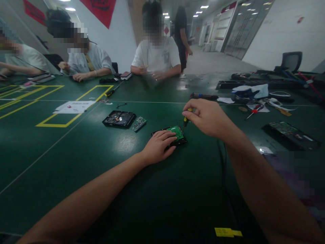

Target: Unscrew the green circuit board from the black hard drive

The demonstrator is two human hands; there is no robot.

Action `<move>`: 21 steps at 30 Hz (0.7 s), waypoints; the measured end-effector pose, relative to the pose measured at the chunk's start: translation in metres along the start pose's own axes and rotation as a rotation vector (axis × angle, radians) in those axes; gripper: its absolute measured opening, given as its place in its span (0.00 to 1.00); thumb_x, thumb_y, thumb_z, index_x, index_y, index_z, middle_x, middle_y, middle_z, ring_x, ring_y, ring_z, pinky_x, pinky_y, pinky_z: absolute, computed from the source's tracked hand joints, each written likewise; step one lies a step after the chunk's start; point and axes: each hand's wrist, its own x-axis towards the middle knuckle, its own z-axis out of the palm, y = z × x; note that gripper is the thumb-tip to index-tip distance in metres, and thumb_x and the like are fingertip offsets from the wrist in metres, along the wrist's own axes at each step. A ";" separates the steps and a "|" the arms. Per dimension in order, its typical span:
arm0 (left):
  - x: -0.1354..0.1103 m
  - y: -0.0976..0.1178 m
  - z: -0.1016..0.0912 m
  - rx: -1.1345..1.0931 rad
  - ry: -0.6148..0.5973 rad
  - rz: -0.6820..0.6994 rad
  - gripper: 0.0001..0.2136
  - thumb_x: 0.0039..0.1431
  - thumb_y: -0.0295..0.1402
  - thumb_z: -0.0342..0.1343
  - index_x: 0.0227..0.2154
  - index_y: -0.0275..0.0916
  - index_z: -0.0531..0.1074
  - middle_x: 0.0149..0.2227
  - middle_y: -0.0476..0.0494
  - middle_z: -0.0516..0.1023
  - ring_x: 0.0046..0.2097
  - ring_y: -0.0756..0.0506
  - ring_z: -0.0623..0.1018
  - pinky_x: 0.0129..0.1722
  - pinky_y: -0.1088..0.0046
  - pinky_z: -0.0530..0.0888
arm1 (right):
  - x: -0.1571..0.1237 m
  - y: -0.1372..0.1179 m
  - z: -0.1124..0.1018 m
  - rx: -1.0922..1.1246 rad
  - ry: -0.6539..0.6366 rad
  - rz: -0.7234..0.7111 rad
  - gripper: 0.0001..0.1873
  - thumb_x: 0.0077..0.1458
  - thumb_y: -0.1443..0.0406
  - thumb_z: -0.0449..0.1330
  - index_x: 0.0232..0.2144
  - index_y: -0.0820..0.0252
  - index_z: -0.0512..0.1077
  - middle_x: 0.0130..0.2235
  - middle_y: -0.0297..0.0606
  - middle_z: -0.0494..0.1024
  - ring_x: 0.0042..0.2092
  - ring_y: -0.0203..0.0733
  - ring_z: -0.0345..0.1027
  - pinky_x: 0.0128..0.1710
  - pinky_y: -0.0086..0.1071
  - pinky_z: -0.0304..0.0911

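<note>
On the green table lies a hard drive (179, 134), its green circuit board facing up. My left hand (160, 145) grips it from the left, fingers over the board and thumb along the near side, hiding part of it. Between the fingers and thumb of my right hand (203, 117) is a small yellow-and-black screwdriver (186, 119), held nearly upright. Its tip is at the right end of the board; whether it sits in a screw is too small to tell. Left of the drive are a loose circuit board (139, 124) and an opened black drive case (119, 119).
Right of my arm lie another drive with a board (291, 134), a red screwdriver (255, 110) and a white-and-blue cloth or glove (251, 92). A dark cable (224, 169) runs under my right arm. White paper (73, 106) lies left. Several people sit across the table.
</note>
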 end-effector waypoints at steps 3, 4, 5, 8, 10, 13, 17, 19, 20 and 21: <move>0.000 0.000 0.000 -0.013 0.002 0.001 0.18 0.71 0.38 0.57 0.60 0.40 0.73 0.61 0.37 0.77 0.64 0.36 0.75 0.65 0.48 0.71 | 0.000 0.001 0.000 -0.020 0.003 -0.023 0.10 0.65 0.63 0.60 0.42 0.58 0.81 0.42 0.43 0.84 0.41 0.49 0.77 0.47 0.41 0.65; 0.001 0.000 0.000 -0.019 0.001 0.002 0.18 0.71 0.38 0.57 0.61 0.41 0.73 0.61 0.38 0.77 0.64 0.36 0.75 0.65 0.47 0.71 | 0.000 0.001 0.000 -0.016 -0.005 -0.020 0.11 0.65 0.63 0.60 0.43 0.58 0.81 0.44 0.44 0.85 0.42 0.49 0.77 0.47 0.41 0.66; 0.001 0.000 0.000 -0.023 -0.001 0.002 0.18 0.71 0.38 0.57 0.61 0.42 0.73 0.61 0.38 0.77 0.64 0.36 0.75 0.65 0.47 0.71 | 0.000 0.002 -0.001 -0.007 -0.013 -0.012 0.12 0.64 0.64 0.60 0.45 0.57 0.82 0.45 0.44 0.85 0.42 0.49 0.78 0.48 0.41 0.66; 0.001 0.000 0.000 -0.022 -0.005 -0.004 0.18 0.71 0.38 0.57 0.61 0.42 0.73 0.61 0.38 0.77 0.64 0.36 0.74 0.65 0.46 0.71 | -0.002 0.003 -0.005 0.026 -0.003 0.042 0.15 0.63 0.64 0.61 0.50 0.59 0.80 0.45 0.44 0.85 0.41 0.49 0.79 0.47 0.42 0.68; 0.000 0.000 0.000 -0.016 -0.009 -0.003 0.18 0.71 0.38 0.57 0.61 0.41 0.73 0.62 0.38 0.78 0.64 0.36 0.74 0.65 0.47 0.71 | -0.002 0.003 -0.007 0.035 0.008 0.085 0.17 0.62 0.64 0.62 0.52 0.61 0.79 0.43 0.45 0.86 0.40 0.50 0.79 0.45 0.42 0.68; 0.000 -0.001 0.000 -0.009 -0.013 -0.005 0.18 0.71 0.39 0.56 0.61 0.41 0.73 0.62 0.38 0.77 0.65 0.36 0.74 0.65 0.48 0.70 | -0.003 0.001 -0.007 0.026 -0.003 0.099 0.15 0.60 0.67 0.61 0.49 0.62 0.79 0.39 0.44 0.85 0.39 0.50 0.79 0.44 0.40 0.68; 0.000 0.000 0.000 -0.011 -0.007 -0.003 0.19 0.71 0.39 0.57 0.61 0.41 0.73 0.62 0.38 0.77 0.64 0.36 0.74 0.65 0.47 0.71 | -0.003 -0.003 -0.006 0.064 -0.020 0.056 0.11 0.61 0.68 0.60 0.44 0.58 0.79 0.38 0.40 0.84 0.38 0.47 0.77 0.42 0.38 0.66; 0.000 0.000 0.001 -0.012 -0.001 -0.001 0.18 0.71 0.38 0.56 0.61 0.42 0.73 0.61 0.38 0.77 0.64 0.36 0.74 0.65 0.47 0.71 | -0.003 -0.004 -0.006 0.082 -0.023 0.030 0.07 0.63 0.65 0.60 0.41 0.57 0.79 0.38 0.39 0.84 0.38 0.46 0.76 0.42 0.37 0.65; 0.000 0.000 0.001 -0.012 0.002 0.000 0.18 0.71 0.38 0.56 0.61 0.42 0.73 0.61 0.38 0.77 0.65 0.36 0.74 0.65 0.47 0.71 | -0.003 -0.004 -0.006 0.081 -0.025 0.021 0.07 0.63 0.64 0.60 0.40 0.57 0.78 0.38 0.38 0.84 0.39 0.45 0.76 0.42 0.37 0.65; 0.000 0.000 0.001 -0.013 0.004 0.001 0.18 0.71 0.38 0.56 0.61 0.42 0.73 0.61 0.38 0.77 0.65 0.36 0.74 0.65 0.47 0.71 | -0.003 -0.004 -0.006 0.075 -0.032 0.015 0.06 0.64 0.64 0.61 0.40 0.57 0.78 0.39 0.38 0.84 0.39 0.45 0.76 0.42 0.37 0.65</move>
